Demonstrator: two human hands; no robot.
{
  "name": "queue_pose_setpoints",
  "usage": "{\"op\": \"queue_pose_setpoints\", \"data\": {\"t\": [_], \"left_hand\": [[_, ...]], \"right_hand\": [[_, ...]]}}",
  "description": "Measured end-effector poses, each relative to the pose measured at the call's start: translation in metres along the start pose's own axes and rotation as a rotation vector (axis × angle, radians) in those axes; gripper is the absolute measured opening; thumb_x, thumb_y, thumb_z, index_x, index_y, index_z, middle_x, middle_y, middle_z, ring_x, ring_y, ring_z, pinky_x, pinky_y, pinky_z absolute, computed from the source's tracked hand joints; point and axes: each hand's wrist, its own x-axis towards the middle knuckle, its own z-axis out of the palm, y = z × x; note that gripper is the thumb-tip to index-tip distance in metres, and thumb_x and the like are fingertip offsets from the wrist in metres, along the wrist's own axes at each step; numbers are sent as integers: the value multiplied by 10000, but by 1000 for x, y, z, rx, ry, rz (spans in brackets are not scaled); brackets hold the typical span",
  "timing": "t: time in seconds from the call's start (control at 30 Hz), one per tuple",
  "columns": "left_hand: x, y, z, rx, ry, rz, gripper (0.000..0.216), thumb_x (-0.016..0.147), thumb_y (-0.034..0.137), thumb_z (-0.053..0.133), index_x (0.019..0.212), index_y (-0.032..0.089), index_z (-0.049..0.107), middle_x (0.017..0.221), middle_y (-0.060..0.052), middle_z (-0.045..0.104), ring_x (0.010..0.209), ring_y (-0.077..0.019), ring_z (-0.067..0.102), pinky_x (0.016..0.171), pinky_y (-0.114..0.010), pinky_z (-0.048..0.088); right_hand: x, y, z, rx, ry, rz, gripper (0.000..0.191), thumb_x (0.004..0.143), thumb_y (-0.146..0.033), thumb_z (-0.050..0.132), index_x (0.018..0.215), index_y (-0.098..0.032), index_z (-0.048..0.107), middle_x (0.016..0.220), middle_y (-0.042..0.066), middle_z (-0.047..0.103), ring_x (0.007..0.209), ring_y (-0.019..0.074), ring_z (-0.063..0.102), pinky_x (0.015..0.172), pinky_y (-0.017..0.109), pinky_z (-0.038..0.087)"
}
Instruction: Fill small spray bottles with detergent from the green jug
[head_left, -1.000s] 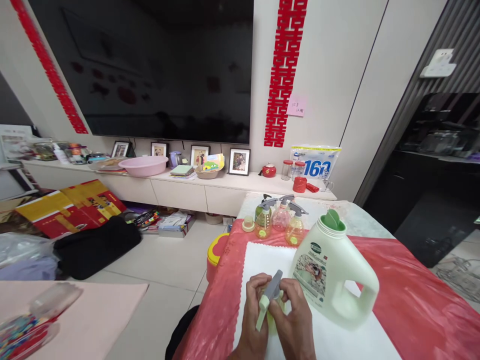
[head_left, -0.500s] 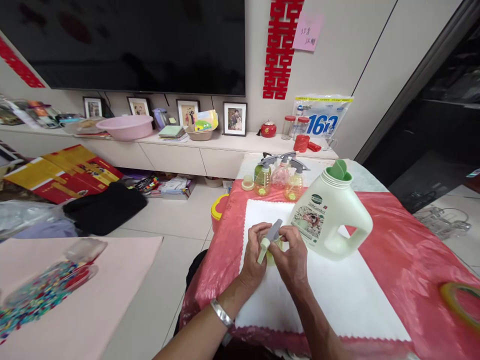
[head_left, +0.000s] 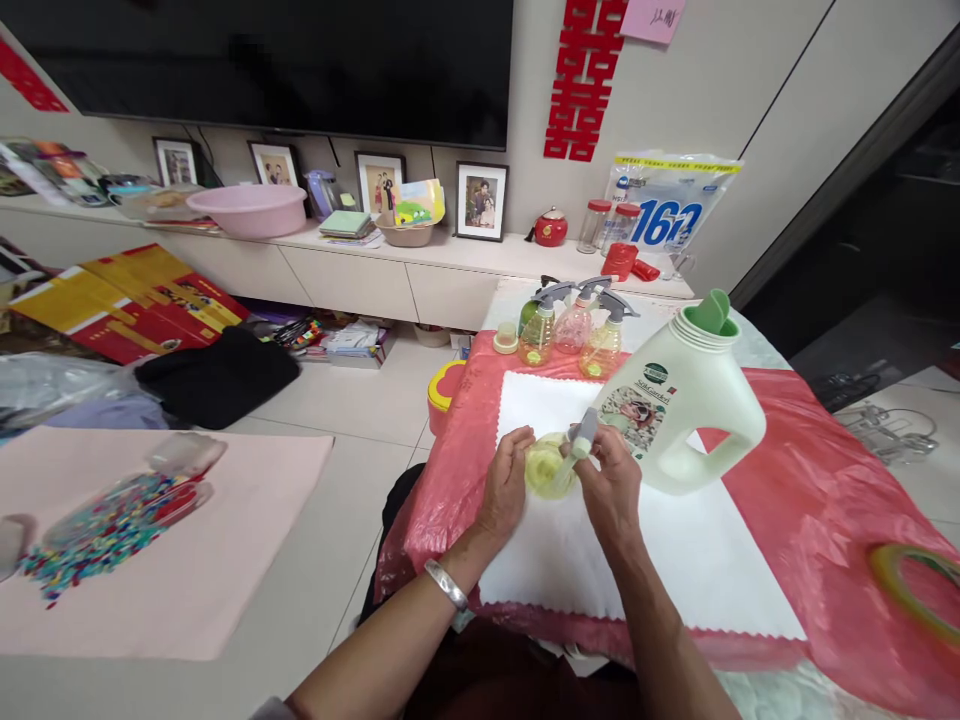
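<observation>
A small spray bottle of clear yellowish plastic (head_left: 547, 472) is between my hands over the white cloth (head_left: 697, 580). My left hand (head_left: 508, 480) cups its left side. My right hand (head_left: 616, 485) grips the grey and pale green spray head (head_left: 582, 436) at the bottle's right. Whether head and bottle are still joined I cannot tell. Close behind my right hand stands a large pale green detergent jug (head_left: 690, 400) with a green cap or scoop (head_left: 711, 312) in its mouth. More spray bottles stand beyond the cloth, among them a yellow one (head_left: 602, 345) and a pink one (head_left: 574, 325).
Red plastic film (head_left: 757, 415) covers the table, with a tape roll (head_left: 911, 590) at the right. A pale round lid (head_left: 506, 338) lies by the bottles. Leftward, a pink board (head_left: 225, 560) carries scattered coloured pieces (head_left: 105, 550). A yellow-topped stool (head_left: 446, 385) stands beside the table.
My right hand has shifted right with the spray head, and the bottle's round body now shows between my hands. My left hand has moved off the head to the bottle's side. The view has tilted down.
</observation>
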Motion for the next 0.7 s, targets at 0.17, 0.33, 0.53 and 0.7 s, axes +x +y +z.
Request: {"op": "queue_pose_setpoints", "data": {"t": [0.17,0.33,0.53,0.7], "left_hand": [[1,1,-3,70,-44,4,406,995,493,499,1222,192,651,1250,-107,727,1186,-259,662,1058,-418,486],[-1,5,-8,32,-159,4,467,988,555,477,1197,192,685,1231,-88,732,1162,-261,654,1037,-392,488],[1,4,-12,-174,-323,-29,550,935,626,555,1216,172,685,1208,-100,746,1114,-274,672,984,-377,501],[3,8,-10,-300,-410,-79,695,798,642,742,1296,169,635,1305,-134,708,1218,-328,642,1011,-414,502]], "right_hand": [[3,-4,-14,173,17,62,259,811,-407,718,940,-183,702,985,53,641,913,191,589,810,331,502],[4,-11,-24,305,58,102,296,817,-424,744,1006,-199,704,1047,56,631,957,199,579,840,346,500],[2,-17,-23,350,78,107,280,776,-410,782,939,-197,699,932,33,604,880,180,549,781,325,490],[2,-18,-22,333,109,89,284,784,-416,774,939,-191,698,948,41,617,920,197,567,837,357,498]]}}
